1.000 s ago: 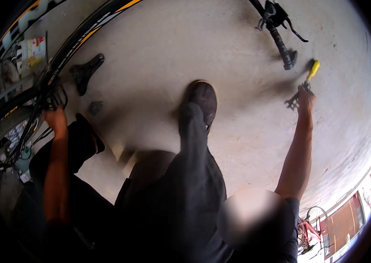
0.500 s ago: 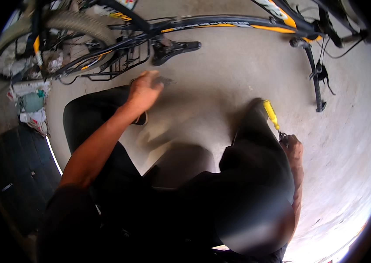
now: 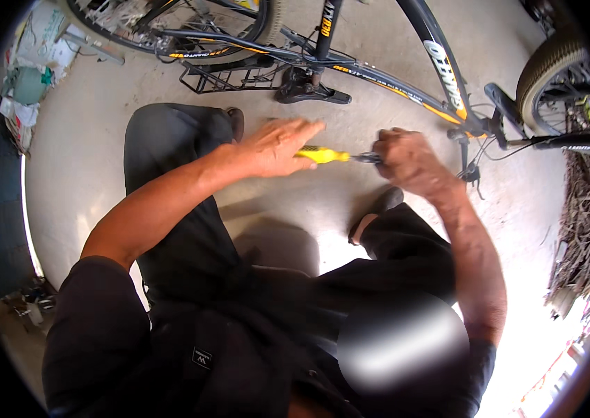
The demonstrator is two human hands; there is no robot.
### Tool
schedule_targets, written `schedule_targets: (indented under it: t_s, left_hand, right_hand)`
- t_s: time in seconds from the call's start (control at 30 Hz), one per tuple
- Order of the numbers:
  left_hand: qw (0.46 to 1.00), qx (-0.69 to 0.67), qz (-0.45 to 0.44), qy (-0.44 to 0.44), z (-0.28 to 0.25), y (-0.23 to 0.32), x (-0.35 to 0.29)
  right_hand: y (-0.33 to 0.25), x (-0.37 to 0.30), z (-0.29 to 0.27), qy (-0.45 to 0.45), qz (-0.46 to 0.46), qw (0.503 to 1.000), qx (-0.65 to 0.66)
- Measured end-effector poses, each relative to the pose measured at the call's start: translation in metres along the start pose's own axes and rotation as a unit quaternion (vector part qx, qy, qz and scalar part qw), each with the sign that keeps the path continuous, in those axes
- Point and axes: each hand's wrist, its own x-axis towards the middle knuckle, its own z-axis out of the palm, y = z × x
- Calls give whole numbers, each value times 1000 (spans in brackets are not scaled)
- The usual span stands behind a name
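Observation:
My right hand (image 3: 408, 160) is closed around the dark metal end of a yellow-handled screwdriver (image 3: 329, 155). A dark metal piece shows beside its fingers, partly hidden. The yellow handle points left, to my left hand (image 3: 281, 148). That hand's fingers are stretched out above the handle's end, with the thumb below it; whether they touch it I cannot tell. Beyond my hands a black and orange bicycle (image 3: 389, 82) is turned upside down, its saddle (image 3: 312, 88) down at the floor.
The bicycle's rear rack (image 3: 229, 78) lies low at the far left, and its front wheel (image 3: 552, 83) is at the far right. A bundle of dry sticks (image 3: 579, 230) lies on the right. Bags (image 3: 28, 87) stand at the left. My legs (image 3: 176, 160) are spread on the concrete floor (image 3: 86, 160).
My right hand has come up and leftward with the screwdriver, whose handle has swung round to the left. My left hand has moved right to the handle. The view has shifted rightward.

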Motion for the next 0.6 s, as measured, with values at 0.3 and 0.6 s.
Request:
schedule_targets:
  t_s: [0.3,0.6]
  left_hand:
    - [971,-120,-199,-54,27,-59,-73]
    - [838,-429,-331,-60,34,-68,-59]
  right_hand:
    - [-44,56,57,26,186,975,118]
    - [-35,35,189,-90,417,879,213]
